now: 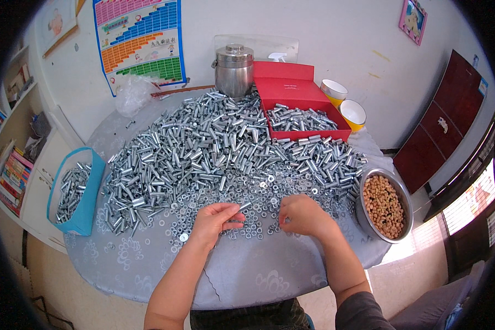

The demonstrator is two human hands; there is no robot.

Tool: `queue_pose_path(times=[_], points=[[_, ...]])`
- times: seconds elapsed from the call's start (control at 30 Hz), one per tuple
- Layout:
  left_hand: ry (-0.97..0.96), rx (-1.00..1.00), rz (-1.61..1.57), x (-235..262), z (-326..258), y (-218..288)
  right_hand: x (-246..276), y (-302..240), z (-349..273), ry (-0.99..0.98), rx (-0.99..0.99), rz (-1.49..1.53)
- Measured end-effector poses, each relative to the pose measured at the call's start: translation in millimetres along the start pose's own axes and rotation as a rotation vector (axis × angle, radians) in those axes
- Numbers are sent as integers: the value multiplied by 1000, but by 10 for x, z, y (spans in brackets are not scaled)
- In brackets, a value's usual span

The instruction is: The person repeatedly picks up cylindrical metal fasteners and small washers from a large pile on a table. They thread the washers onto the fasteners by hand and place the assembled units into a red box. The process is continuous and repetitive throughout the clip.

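Observation:
My left hand (219, 221) pinches a short silver metal sleeve (245, 206) between thumb and fingers, its free end pointing up and right. To the right, my right hand (303, 215) has its fingers curled down at the loose nuts and washers (252, 225); what its fingertips hold, if anything, is hidden. These small rings lie scattered around and between both hands. Behind them a large heap of silver metal sleeves (203, 140) spreads over the table.
A blue fabric bin (91, 190) with sleeves stands left. A red box (308, 133) holds more, beside a steel canister (234, 74) and yellow-and-white bowls (353, 113). At right is a steel bowl (410, 217) of small tan pieces. The grey-clothed table (247, 283) curves in front.

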State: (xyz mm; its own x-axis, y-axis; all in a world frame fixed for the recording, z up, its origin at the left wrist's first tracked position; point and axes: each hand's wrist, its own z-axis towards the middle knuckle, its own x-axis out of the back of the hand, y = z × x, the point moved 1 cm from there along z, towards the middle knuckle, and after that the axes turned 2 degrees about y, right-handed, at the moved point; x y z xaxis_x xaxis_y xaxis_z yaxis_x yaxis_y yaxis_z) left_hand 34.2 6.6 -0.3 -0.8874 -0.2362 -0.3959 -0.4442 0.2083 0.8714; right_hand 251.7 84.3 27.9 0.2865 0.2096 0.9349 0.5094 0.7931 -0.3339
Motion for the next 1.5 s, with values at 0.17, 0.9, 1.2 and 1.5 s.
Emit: queue_pose_path(times=[0.17, 0.9, 1.2, 1.5], points=[[-5, 4, -1, 11, 1, -15, 144, -70, 77, 155, -11, 254], [-13, -7, -13, 32, 8, -4, -37, 9, 134, 282, -12, 112], [-9, -3, -13, 18, -4, 12, -132, -4, 173, 321, 57, 66], [-11, -7, -10, 17, -10, 19, -107, 20, 138, 266, -14, 28]])
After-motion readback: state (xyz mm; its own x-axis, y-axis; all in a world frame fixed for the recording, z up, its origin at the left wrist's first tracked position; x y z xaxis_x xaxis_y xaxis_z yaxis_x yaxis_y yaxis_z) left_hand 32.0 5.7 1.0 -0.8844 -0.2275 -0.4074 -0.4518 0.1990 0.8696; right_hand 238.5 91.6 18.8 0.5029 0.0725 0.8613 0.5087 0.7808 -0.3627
